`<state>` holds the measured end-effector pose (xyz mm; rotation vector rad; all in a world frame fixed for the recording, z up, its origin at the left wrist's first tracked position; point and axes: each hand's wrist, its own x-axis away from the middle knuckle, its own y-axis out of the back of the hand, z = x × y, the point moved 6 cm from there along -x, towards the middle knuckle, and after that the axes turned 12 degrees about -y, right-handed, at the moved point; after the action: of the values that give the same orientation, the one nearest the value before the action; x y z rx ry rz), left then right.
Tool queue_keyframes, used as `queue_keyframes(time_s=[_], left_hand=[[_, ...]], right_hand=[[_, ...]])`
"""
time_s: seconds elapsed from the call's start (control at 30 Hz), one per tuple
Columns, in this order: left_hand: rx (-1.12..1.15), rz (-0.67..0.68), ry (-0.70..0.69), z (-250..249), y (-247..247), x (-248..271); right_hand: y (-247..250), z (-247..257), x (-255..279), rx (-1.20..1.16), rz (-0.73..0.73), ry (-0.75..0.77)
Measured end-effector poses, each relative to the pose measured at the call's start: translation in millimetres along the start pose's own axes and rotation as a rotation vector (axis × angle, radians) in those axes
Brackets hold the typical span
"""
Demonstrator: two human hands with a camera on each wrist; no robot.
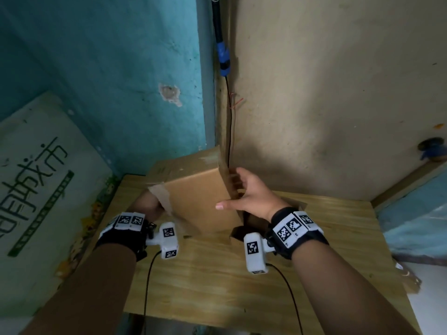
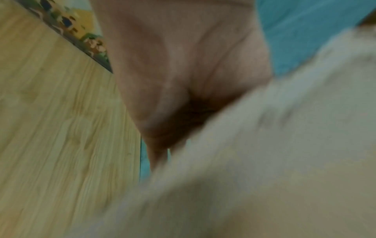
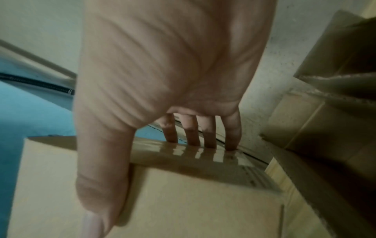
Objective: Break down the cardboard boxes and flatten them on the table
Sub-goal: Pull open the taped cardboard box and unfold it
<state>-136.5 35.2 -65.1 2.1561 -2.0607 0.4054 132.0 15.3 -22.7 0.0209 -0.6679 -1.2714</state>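
The box (image 1: 193, 197), plain brown cardboard, stands tilted at the far edge of the table (image 1: 217, 281), in the corner where a blue wall (image 1: 108, 68) meets a beige wall (image 1: 326, 93). Its broad smooth face points up toward the camera; a glossy strip of tape runs along its right edge, and a torn flap curls off its left edge.

The right hand (image 1: 251, 194) clasps the box's right edge: the thumb lies straight across the broad face, and the four fingers (image 3: 191, 133) reach over the taped edge and press its far side. The left hand (image 1: 150, 204) is at the box's left edge, mostly hidden behind the torn flap; the wrist view is blurred, so I cannot tell whether it grips the box or only rests against it.

To the right of the box, more brown cardboard (image 3: 325, 112) lies folded on the table. Left of the box, a large white carton (image 1: 43, 180) with green printed characters leans beside the table. Above the box, a black cable (image 1: 228, 122) with a blue fitting runs down the corner.
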Motion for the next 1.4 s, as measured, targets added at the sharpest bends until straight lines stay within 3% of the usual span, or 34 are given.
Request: queue_keyframes(time_s=[0.1,0.17,0.27,0.37,0.43,0.5,0.57,0.7,0.8,1.0,1.2,1.4], left_hand=[[0.282,-0.017,-0.170,-34.8,13.9,-0.6],[0.236,-0.063,-0.271,-52.0,32.4,0.0],[-0.280,0.090,-0.517,-84.7,22.7,8.4],[-0.931,0.357,-0.561,-98.6,-10.4,13.8],[-1.361,0.416,-0.628,-94.1,-19.7,9.6],[-1.564,0.446,-0.691,-90.3,-28.3,8.6],[-1.588,0.508,-0.709,-84.8,-39.5,13.1],[-1.318,0.545,-0.644,-75.3,-53.3,19.1],[-1.451,0.513,-0.727,-74.4,-57.2,19.5],[-1.687,0.433,-0.818,-74.1,-61.1,13.2],[-1.757,0.423,-0.871,-72.1,-76.8,17.8],[-1.741,0.455,-0.825,-68.3,-83.9,18.9]], right_hand=[[9.4,2.0,1.8,0.038,-0.069,0.031],[11.7,-0.1,1.4,0.015,-0.083,0.045],[6.0,-2.0,-0.4,0.005,-0.067,0.043],[-5.3,-3.0,-5.1,-0.011,-0.035,0.036],[-11.4,-4.1,-9.0,-0.026,-0.017,0.041],[-14.1,-7.8,-11.5,-0.021,-0.005,0.047],[-19.3,-9.4,-14.3,-0.004,0.021,0.048],[-29.2,-7.6,-14.3,0.082,0.055,0.046],[-31.1,-5.8,-9.9,0.088,0.059,0.056],[-18.7,4.4,-6.0,-0.255,-0.046,0.133],[-20.1,9.4,-0.5,-0.228,0.027,0.162],[-12.6,5.1,-0.6,-0.171,0.039,0.128]])
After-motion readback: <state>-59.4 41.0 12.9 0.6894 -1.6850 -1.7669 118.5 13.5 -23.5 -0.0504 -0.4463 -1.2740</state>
